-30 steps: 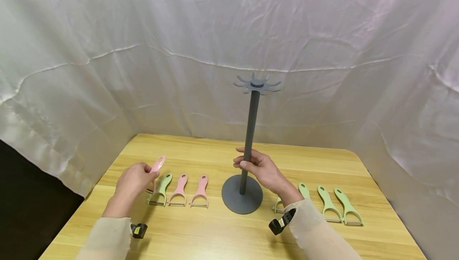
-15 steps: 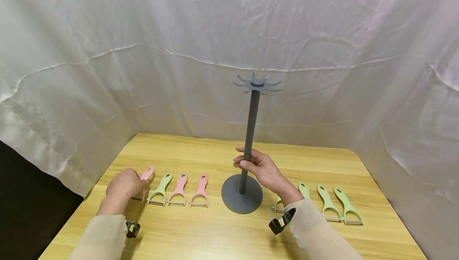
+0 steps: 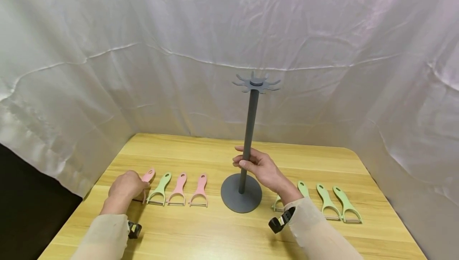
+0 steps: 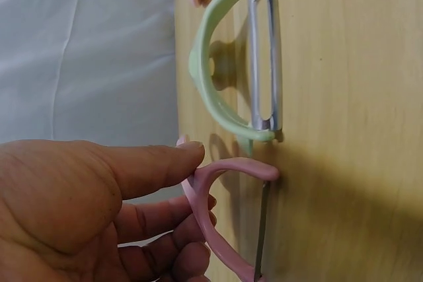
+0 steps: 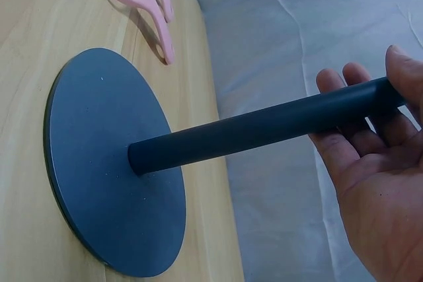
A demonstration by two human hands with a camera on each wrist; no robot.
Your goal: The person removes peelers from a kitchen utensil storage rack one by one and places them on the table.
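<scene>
My left hand pinches a pink peeler at the left end of a row. In the left wrist view, the thumb and fingers hold that pink peeler near the neck, its blade end by the tabletop. Right beside it lies a green peeler, then two more pink peelers. Around the pole of a dark grey stand curl the fingers and thumb of my right hand. The stand is upright, with a round base and a hooked top bearing nothing.
Three green peelers lie right of the stand, one partly hidden behind my right wrist. Everything is on a wooden table. A pale cloth curtain hangs behind and at the sides.
My left hand has lowered the pink peeler and brought it left, from above the green peeler to the tabletop beside it. The right hand keeps its place on the pole.
</scene>
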